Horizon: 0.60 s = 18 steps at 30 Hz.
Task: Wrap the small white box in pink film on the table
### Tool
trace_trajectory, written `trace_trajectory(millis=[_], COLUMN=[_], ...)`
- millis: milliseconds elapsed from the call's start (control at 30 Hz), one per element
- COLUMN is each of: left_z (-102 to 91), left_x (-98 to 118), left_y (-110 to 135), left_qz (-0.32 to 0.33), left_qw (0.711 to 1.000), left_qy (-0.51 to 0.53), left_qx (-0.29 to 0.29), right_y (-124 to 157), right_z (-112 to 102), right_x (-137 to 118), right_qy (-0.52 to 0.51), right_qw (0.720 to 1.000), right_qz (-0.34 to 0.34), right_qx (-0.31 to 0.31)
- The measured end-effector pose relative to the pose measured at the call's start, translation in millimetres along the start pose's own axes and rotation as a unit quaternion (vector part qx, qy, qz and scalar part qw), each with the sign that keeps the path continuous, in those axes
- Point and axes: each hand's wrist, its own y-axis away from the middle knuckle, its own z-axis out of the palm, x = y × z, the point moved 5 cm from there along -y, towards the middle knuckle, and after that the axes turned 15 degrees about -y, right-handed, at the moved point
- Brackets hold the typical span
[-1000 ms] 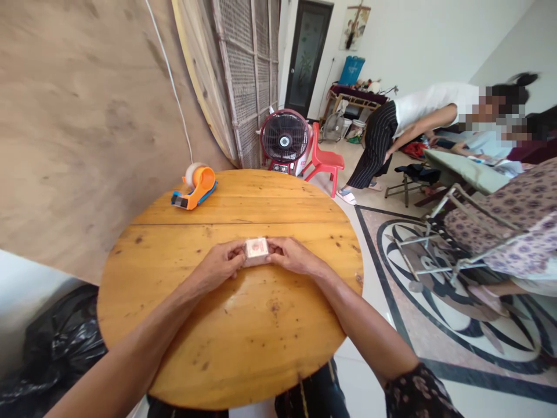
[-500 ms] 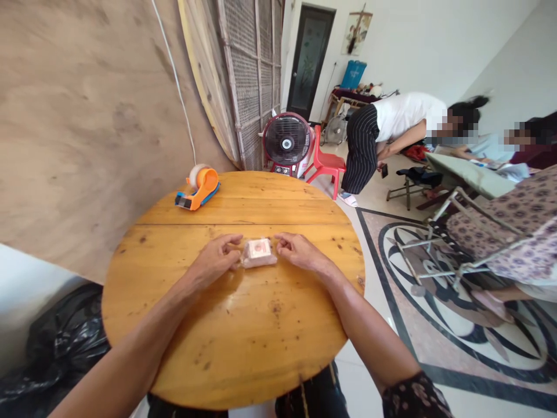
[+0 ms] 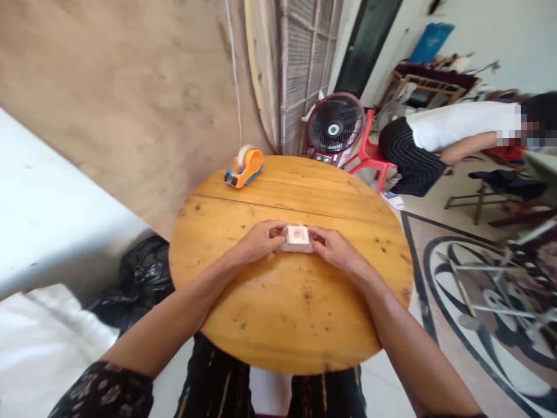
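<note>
A small pale packet with a pink print (image 3: 296, 237) lies near the middle of a round wooden table (image 3: 278, 316). My left hand (image 3: 257, 241) grips its left end with curled fingers. My right hand (image 3: 333, 248) pinches its right end the same way. Both forearms reach in from the near edge of the table.
An orange and blue tape dispenser (image 3: 243, 167) sits at the table's far left edge. Behind stand a red fan (image 3: 334, 129) and a red plastic chair (image 3: 371, 161). A person in a white top (image 3: 439, 139) bends over at the right. Black bags (image 3: 139, 278) lie left of the table.
Both hands had let go of the packet half a second ago and have closed on its ends again. The view has swung left and downward.
</note>
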Motion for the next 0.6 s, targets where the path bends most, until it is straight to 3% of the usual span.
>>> trace_trajectory(millis=[200,367,533,600], left_z=[3.0,2.5,-11.5,-14.8], left_x=[3,2,-1,-2], left_y=[-2,-2,-1,0], left_qz=[0.057,0.064,0.0,-0.029], left_qw=[0.998,0.997,0.992,0.992], left_qy=[-0.002,-0.024,-0.083,-0.074], left_qx=[0.024,0.023,0.09,0.096], right_y=[-2,1,3,3], right_z=[6,8,-2,-5], right_x=[-7,-15,-9,0], right_qy=[0.066,0.086,0.04,0.01], right_qw=[0.998,0.996,0.997,0.999], right_qz=[-0.013,-0.009,-0.009,0.019], right_qx=[0.01,0.007,0.062,0.046])
